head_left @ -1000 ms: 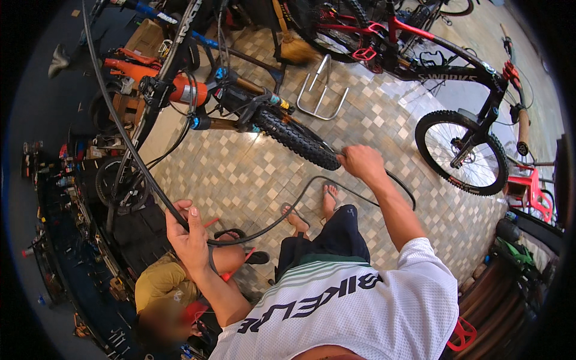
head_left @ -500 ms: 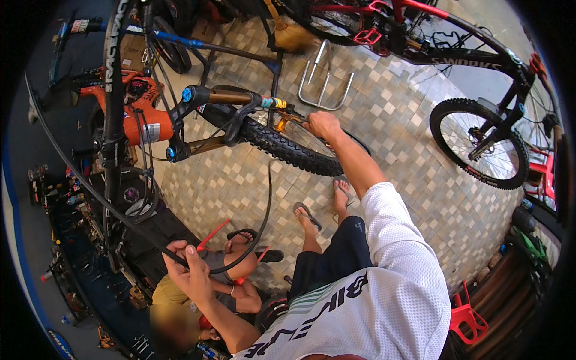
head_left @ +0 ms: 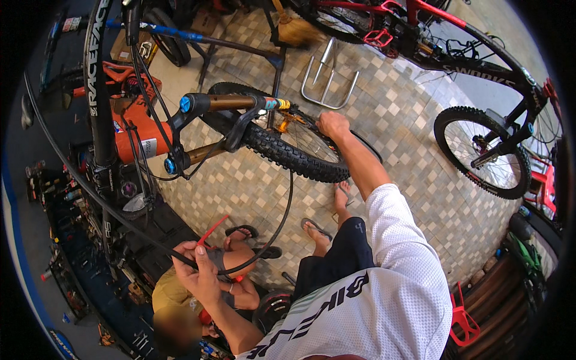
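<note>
My left hand is closed around a long black hose, pinched between thumb and fingers. From there the hose bends to the right and rises behind the front wheel. Farther off, my right hand is closed at the far side of the knobby front tyre, beside the spokes; what it grips is hidden. The wheel sits in a bronze suspension fork with blue caps. An orange bike frame and a black handlebar are to the left.
A person in a yellow shirt sits low at my left, near a tool-covered bench. A black and red bike stands at the far right. A metal floor stand and a broom lie beyond the wheel.
The hose loop has swung to the right, and my left hand has shifted slightly right. My right hand has moved a little to the right, beside the wheel. The handlebar appears farther left.
</note>
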`<state>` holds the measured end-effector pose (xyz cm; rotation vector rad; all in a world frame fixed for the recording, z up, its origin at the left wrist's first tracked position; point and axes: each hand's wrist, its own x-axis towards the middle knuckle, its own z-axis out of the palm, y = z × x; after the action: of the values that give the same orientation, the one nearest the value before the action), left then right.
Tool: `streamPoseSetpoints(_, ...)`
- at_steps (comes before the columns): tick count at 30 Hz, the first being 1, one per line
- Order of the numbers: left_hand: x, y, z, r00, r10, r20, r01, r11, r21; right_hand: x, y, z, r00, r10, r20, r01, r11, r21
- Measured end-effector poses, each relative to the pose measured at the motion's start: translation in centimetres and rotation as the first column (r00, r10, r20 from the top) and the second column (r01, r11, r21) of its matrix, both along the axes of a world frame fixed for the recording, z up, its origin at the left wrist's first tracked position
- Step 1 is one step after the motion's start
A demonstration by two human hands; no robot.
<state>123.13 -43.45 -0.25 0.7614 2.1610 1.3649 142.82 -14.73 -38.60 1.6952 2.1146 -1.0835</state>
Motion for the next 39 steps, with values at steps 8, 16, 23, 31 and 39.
streamPoseSetpoints(8, 0.4, 0.4, 0.0, 0.997, -0.041, -0.067, 0.039, 0.999, -0.027, 0.3, -0.1, -1.6, 0.994, -0.055, -0.097, 0.060, 0.997, 0.051)
streamPoseSetpoints(16, 0.8, 0.4, 0.1, 0.997, -0.037, -0.067, 0.036, 0.999, -0.020, 3.4, -1.4, -0.8, 0.987, -0.062, -0.150, 0.069, 0.997, 0.042)
streamPoseSetpoints(23, 1.5, 0.4, 0.3, 0.998, -0.020, -0.060, 0.018, 1.000, -0.024, 6.9, -3.2, 1.7, 0.999, -0.031, 0.018, 0.033, 0.990, -0.140)
streamPoseSetpoints(31, 1.7, 0.2, 0.3, 0.997, -0.070, -0.030, 0.069, 0.998, -0.011, 10.7, -6.0, -0.7, 0.986, 0.019, 0.165, 0.006, 0.989, -0.148)
streamPoseSetpoints(39, 1.8, 0.3, -0.6, 0.992, -0.115, 0.056, 0.115, 0.993, 0.003, 13.0, -8.9, -1.3, 0.973, 0.016, 0.231, 0.031, 0.980, -0.196)
